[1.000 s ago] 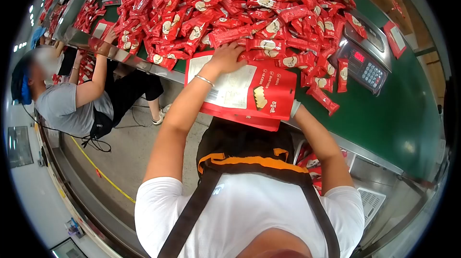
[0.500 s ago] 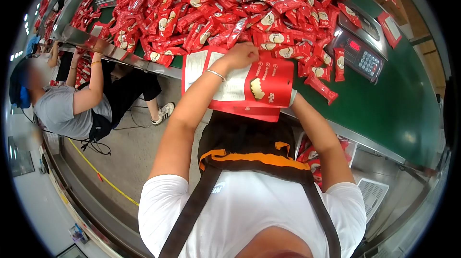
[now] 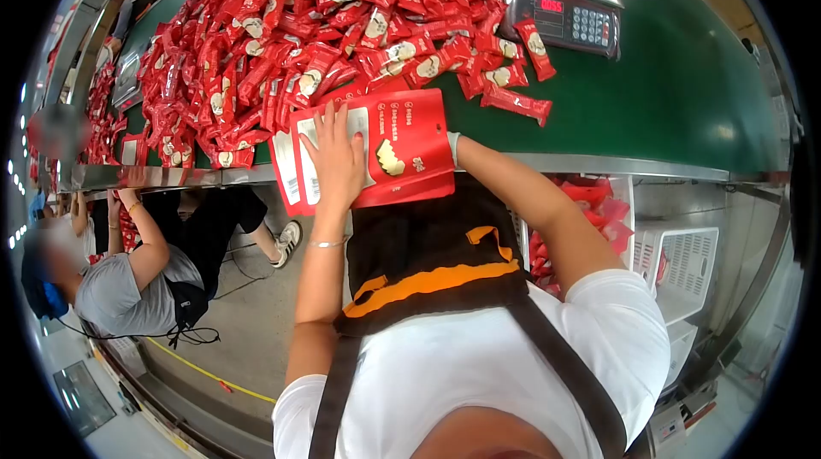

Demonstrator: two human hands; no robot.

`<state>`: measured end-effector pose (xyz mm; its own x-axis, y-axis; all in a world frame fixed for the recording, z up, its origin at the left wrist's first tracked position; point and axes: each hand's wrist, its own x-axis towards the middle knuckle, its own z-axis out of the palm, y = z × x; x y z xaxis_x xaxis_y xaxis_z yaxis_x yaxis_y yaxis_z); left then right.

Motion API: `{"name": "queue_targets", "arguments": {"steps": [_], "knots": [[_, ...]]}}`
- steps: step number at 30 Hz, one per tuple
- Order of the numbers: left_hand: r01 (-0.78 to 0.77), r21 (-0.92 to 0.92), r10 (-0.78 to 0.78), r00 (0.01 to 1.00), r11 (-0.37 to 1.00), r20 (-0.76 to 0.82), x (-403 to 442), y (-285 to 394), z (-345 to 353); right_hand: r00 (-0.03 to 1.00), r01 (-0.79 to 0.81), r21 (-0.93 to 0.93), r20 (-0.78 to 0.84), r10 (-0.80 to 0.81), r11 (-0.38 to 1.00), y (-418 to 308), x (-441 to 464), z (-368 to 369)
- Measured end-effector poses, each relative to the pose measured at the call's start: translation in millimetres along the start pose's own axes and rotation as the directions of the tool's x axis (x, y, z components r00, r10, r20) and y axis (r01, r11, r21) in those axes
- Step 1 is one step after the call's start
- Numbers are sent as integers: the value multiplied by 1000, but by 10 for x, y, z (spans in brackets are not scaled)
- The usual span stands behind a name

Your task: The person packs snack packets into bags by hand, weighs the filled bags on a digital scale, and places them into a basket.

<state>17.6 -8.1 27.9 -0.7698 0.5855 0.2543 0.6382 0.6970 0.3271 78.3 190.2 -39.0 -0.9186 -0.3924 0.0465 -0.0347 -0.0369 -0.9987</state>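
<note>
A red flat pouch (image 3: pixel 419 130) with a pale label panel and a picture of cream-coloured pieces lies over the near edge of the green table. At least one more red pouch (image 3: pixel 286 164) shows beneath it, its corner sticking out at the left. My left hand (image 3: pixel 335 155) rests flat on the top pouch with its fingers spread, a bracelet on the wrist. My right hand is tucked behind the pouch's right end; only the wrist with a pale band (image 3: pixel 454 148) shows, and its fingers are hidden.
A large heap of small red packets (image 3: pixel 325 40) covers the far left of the green table (image 3: pixel 658 108). A digital scale (image 3: pixel 560 14) stands at the back right. White crates (image 3: pixel 684 262) are below the table at right. A co-worker (image 3: pixel 137 279) sits at the left.
My left hand has gone from a curled shape to lying flat with spread fingers on the pouch. The view has turned, so the heap and scale appear farther left and higher.
</note>
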Motion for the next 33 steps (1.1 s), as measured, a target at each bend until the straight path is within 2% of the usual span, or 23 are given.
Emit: {"name": "queue_targets", "arguments": {"steps": [2, 5, 7, 8, 9, 10, 11, 12, 13, 15, 16, 17, 19, 20, 21, 23, 25, 27, 28, 29, 31, 33], "knots": [[89, 41, -92, 993, 995, 75, 17, 38, 237, 1000, 11, -71, -16, -13, 997, -13, -5, 13], [74, 98, -81, 994, 992, 74, 54, 17, 295, 997, 1, -285, -69, -22, 959, -91, -113, 10], [81, 94, -87, 994, 992, 72, 60, -7, 277, 983, -104, -620, -184, -16, 777, -302, -355, -112], [75, 65, -80, 994, 995, 71, 57, -28, 288, 951, -156, -741, -292, -103, 653, -460, -573, -213], [71, 34, -74, 995, 997, 72, 53, -36, 307, 852, -43, -850, -306, -426, 526, -501, -845, -439], [72, 30, -74, 994, 997, 76, 65, -44, 315, 795, -271, -861, -452, -403, 431, -769, -1126, -561], [75, 27, -77, 995, 997, 69, 84, -39, 307, 721, -419, -864, -504, -476, 281, -836, -1372, -708], [66, 17, -67, 996, 998, 65, 94, -26, 293, 681, -506, -800, -599, -420, 322, -818, -1532, -792], [54, 10, -55, 996, 998, 70, 64, -18, 288, 780, -499, -833, -552, -294, 239, -578, -1706, -978], [67, 14, -68, 994, 998, 87, 57, -32, 299, 916, -392, -865, -397, 49, 315, -688, -1655, -1080], [83, 17, -85, 991, 996, 102, 84, -41, 307, 942, -188, -942, -253, -222, 278, -687, -1601, -1135], [88, 20, -90, 990, 996, 107, 90, -31, 301, 917, -181, -946, -262, -301, 269, -837, -1447, -1165], [67, -22, -66, 995, 997, 74, 71, -25, 278, 918, -135, -969, -201, -343, 208, -636, -1265, -1563], [74, -20, -72, 994, 997, 83, 74, -16, 261, 961, -178, -964, -214, -177, 197, -568, -1232, -1650], [75, -12, -74, 994, 997, 78, 84, -23, 251, 960, -172, -965, -209, -185, 199, -519, -1263, -1694], [85, -22, -83, 993, 996, 81, 76, -19, 250, 973, -195, -949, -219, -73, 246, -544, -1273, -1710], [92, -49, -89, 994, 995, 71, 70, -24, 269, 973, -164, -962, -194, -122, 218, -537, -1348, -1612], [86, -47, -83, 994, 995, 68, 68, -31, 268, 946, -316, -929, -324, -11, 191, -685, -1425, -1326], [93, -54, -89, 994, 994, 69, 72, -18, 248, 944, -281, -933, -311, -113, 224, -760, -1477, -1134], [99, -59, -95, 993, 993, 65, 91, -20, 255, 924, -316, -917, -356, -142, 242, -865, -1499, -938], [91, -86, -88, 995, 992, 41, 56, -35, 265, 920, -336, -906, -374, -116, 256, -1002, -1472, -611], [84, -78, -81, 996, 993, 41, 54, -24, 247, 931, -255, -910, -323, -173, 328, -920, -1304, -442]]}}
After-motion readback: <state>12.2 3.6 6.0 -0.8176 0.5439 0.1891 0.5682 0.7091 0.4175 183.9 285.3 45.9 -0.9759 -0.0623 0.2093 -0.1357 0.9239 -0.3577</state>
